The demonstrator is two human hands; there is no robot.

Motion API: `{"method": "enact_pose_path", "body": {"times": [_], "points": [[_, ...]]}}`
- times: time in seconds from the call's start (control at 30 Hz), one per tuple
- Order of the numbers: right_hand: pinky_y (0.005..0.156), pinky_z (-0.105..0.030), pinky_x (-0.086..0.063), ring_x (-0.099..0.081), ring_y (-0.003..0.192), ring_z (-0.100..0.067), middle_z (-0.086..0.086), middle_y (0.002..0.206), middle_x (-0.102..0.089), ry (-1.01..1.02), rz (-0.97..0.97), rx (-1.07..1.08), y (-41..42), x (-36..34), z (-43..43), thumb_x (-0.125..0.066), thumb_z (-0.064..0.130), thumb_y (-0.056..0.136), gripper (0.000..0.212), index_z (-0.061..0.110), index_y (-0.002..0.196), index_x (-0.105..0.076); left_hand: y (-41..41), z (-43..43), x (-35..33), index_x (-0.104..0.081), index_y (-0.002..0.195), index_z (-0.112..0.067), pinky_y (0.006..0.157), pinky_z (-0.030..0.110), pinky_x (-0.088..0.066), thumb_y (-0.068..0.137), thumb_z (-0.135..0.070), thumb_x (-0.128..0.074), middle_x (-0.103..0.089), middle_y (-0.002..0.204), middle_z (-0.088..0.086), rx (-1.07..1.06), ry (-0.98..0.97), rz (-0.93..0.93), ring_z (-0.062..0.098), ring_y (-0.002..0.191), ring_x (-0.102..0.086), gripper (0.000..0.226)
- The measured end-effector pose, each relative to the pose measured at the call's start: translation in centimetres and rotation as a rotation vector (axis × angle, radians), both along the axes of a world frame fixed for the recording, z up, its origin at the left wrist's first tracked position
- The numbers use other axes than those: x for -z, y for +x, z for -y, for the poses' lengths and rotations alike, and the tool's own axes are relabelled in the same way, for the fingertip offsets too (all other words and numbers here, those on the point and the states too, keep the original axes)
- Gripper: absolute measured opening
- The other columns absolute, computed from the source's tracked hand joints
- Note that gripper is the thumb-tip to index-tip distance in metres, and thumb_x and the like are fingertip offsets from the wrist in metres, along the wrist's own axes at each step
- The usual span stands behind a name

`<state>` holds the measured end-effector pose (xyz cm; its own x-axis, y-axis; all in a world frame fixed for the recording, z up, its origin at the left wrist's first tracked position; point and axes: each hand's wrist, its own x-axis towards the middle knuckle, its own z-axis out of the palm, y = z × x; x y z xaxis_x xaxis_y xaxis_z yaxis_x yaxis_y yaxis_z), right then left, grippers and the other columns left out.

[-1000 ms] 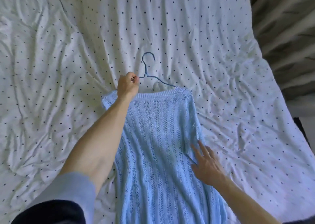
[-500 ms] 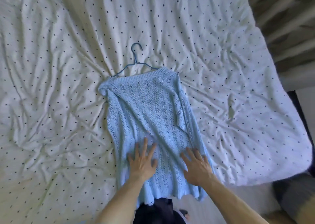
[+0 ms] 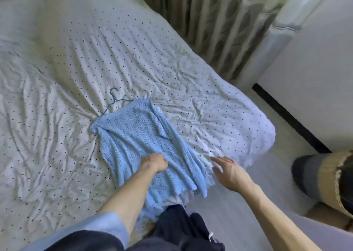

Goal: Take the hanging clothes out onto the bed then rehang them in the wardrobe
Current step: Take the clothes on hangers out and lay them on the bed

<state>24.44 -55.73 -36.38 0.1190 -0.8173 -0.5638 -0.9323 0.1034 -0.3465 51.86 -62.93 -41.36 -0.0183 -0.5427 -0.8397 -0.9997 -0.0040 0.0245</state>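
Observation:
A light blue knitted sweater (image 3: 137, 132) lies flat on the dotted white bed sheet (image 3: 57, 78), its hem hanging over the near bed edge. The blue wire hanger (image 3: 114, 101) is still inside it, with the hook sticking out of the neck toward the far side. My left hand (image 3: 154, 162) rests on the lower part of the sweater, fingers bent down and out of sight; the fabric under it is not bunched. My right hand (image 3: 229, 170) hovers with straight, spread fingers just right of the hem, over the bed's edge, and holds nothing.
Striped curtains (image 3: 210, 21) hang beyond the bed's far right side. A white wall (image 3: 315, 59) with a dark baseboard (image 3: 286, 115) stands on the right. A grey and tan object (image 3: 321, 178) sits on the pale floor at the right edge.
My left hand let go of the hanger and came down to the sweater's lower part. My right hand slid off the sweater to the right. The view pulled back and swung right.

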Motion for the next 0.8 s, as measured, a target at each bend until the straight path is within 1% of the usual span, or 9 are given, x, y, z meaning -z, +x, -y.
{"method": "enact_pose_path", "body": {"times": [0.1,0.2,0.3,0.37,0.43,0.5,0.6,0.7,0.8], "points": [[0.119,-0.025,-0.019,-0.031,0.146,-0.018,0.004,0.153,-0.043,-0.163,-0.007,0.177,-5.9,-3.8,-6.6,-0.048,0.036,0.101,0.047,0.031,0.147,-0.044,-7.9,-3.0,-3.1,-0.05,0.14,-0.024,0.107,0.043,-0.039,0.099,-0.044,-0.036,-0.056,0.141,0.007,0.188,-0.044,-0.047,0.029,0.129,-0.051,0.047],[0.118,-0.023,-0.017,-0.027,0.147,-0.015,0.011,0.151,-0.044,-0.306,-0.031,0.413,-11.6,-7.1,-14.9,-0.048,0.039,0.1,0.043,0.036,0.143,-0.048,-17.9,-7.2,-5.7,-0.053,0.137,-0.024,0.109,0.045,-0.039,0.098,-0.043,-0.038,-0.057,0.141,0.006,0.448,-0.126,-0.168,0.029,0.132,-0.05,0.046],[0.116,-0.019,-0.016,-0.027,0.146,-0.009,0.017,0.145,-0.049,-0.433,-0.054,0.712,-16.4,-9.9,-24.4,-0.049,0.04,0.1,0.038,0.038,0.138,-0.054,-28.7,-12.2,-8.5,-0.052,0.141,-0.028,0.111,0.045,-0.035,0.101,-0.044,-0.039,-0.054,0.144,0.001,0.717,-0.225,-0.362,0.024,0.135,-0.046,0.045],[0.116,-0.017,-0.018,-0.027,0.144,-0.005,0.021,0.14,-0.052,-0.509,-0.082,0.946,-18.8,-11.4,-30.9,-0.049,0.042,0.1,0.035,0.039,0.134,-0.058,-35.9,-16.0,-10.5,-0.05,0.142,-0.031,0.116,0.04,-0.031,0.101,-0.048,-0.04,-0.051,0.146,-0.005,0.89,-0.305,-0.51,0.017,0.138,-0.043,0.046],[0.117,-0.025,-0.028,-0.03,0.142,-0.003,0.023,0.136,-0.055,-0.587,-0.139,1.174,-20.7,-12.5,-37.0,-0.047,0.047,0.097,0.036,0.041,0.129,-0.06,-42.6,-20.2,-12.9,-0.05,0.141,-0.033,0.116,0.036,-0.029,0.1,-0.051,-0.038,-0.05,0.146,-0.008,1.079,-0.37,-0.674,0.014,0.138,-0.042,0.047],[0.115,-0.029,-0.034,-0.035,0.14,-0.005,0.022,0.133,-0.058,-0.653,-0.215,1.38,-22.0,-13.7,-42.7,-0.048,0.049,0.094,0.036,0.041,0.126,-0.063,-48.3,-25.3,-15.7,-0.054,0.139,-0.031,0.113,0.035,-0.035,0.098,-0.053,-0.033,-0.054,0.143,-0.008,1.285,-0.393,-0.845,0.017,0.135,-0.047,0.051],[0.114,-0.03,-0.035,-0.043,0.136,-0.011,0.015,0.13,-0.063,-0.742,-0.353,1.6,-22.6,-15.7,-49.5,-0.041,0.052,0.093,0.044,0.035,0.125,-0.066,-54.3,-32.9,-19.2,-0.059,0.135,-0.028,0.11,0.035,-0.039,0.096,-0.053,-0.03,-0.058,0.139,-0.006,1.512,-0.36,-1.07,0.019,0.13,-0.052,0.054],[0.113,-0.02,-0.026,-0.039,0.139,-0.01,0.015,0.134,-0.06,-0.735,-0.476,1.78,-22.2,-17.2,-54.3,-0.043,0.048,0.096,0.041,0.033,0.129,-0.064,-58.0,-39.3,-22.3,-0.051,0.141,-0.032,0.113,0.032,-0.03,0.101,-0.044,-0.041,-0.049,0.148,-0.006,1.673,-0.25,-1.173,0.02,0.136,-0.044,0.044],[0.115,-0.022,-0.025,-0.032,0.142,-0.008,0.017,0.139,-0.054,-0.667,-0.556,1.916,-21.7,-18.1,-57.4,-0.048,0.041,0.101,0.035,0.036,0.134,-0.058,-61.0,-43.8,-25.2,-0.047,0.144,-0.032,0.114,0.031,-0.027,0.102,-0.039,-0.044,-0.042,0.152,-0.006,1.738,-0.144,-1.281,0.02,0.139,-0.039,0.043]]}}
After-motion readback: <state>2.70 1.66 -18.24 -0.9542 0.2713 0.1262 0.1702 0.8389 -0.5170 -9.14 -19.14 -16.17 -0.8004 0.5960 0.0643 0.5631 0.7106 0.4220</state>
